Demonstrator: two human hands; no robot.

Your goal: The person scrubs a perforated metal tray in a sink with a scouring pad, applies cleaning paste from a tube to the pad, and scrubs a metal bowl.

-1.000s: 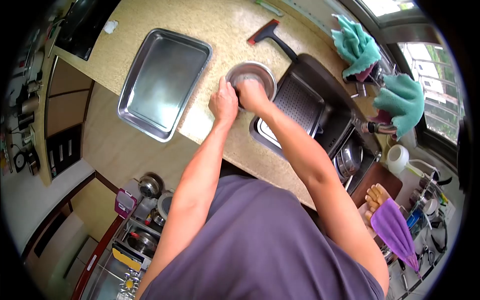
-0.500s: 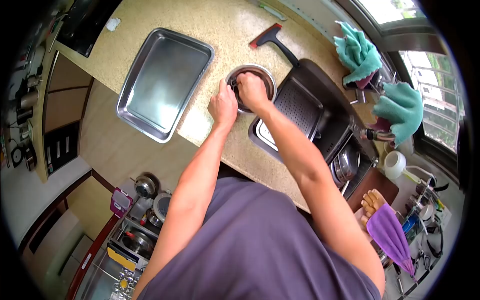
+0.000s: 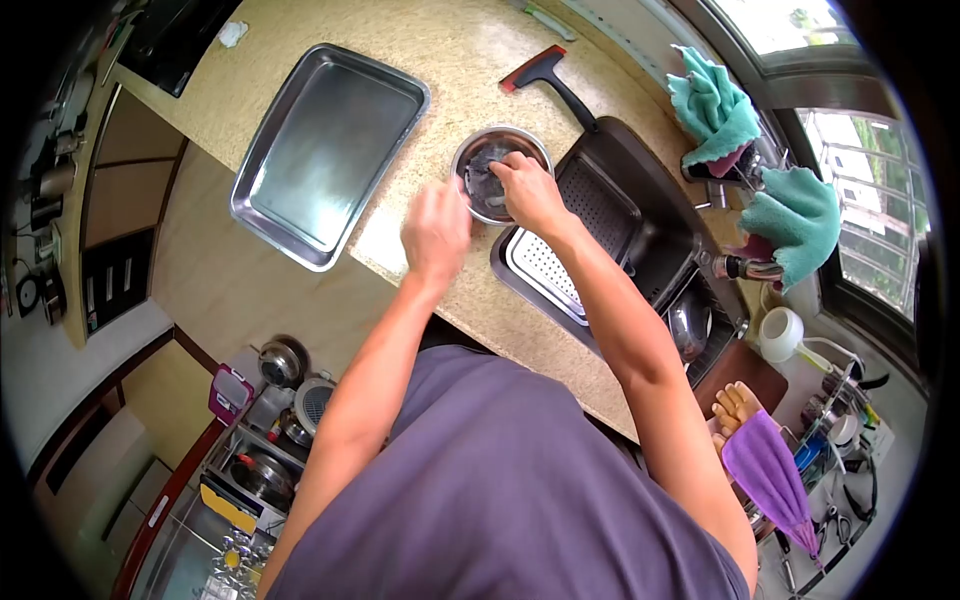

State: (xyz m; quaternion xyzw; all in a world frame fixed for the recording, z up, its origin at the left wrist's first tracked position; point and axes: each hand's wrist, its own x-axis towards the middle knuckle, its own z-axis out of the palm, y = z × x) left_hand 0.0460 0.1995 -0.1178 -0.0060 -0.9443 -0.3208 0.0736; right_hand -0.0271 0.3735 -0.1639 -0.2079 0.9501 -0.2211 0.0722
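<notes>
Fingers (image 3: 509, 170) of the right hand (image 3: 532, 195) bunch closely over the bowl (image 3: 529, 146) from four o'clock, the left hand (image 3: 437, 230) blurred at eight, both grips impossible to tell.

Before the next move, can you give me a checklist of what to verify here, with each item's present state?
1. Metal bowl standing on the counter: ok.
2. Right hand at the bowl: ok.
3. Left hand off the bowl: cannot tell, it is motion-blurred beside the rim.
4. Bowl's contents identifiable: cannot tell, too small.
5. Metal tray apart from both hands: ok.
6. Squeegee apart from the bowl: ok.
</notes>
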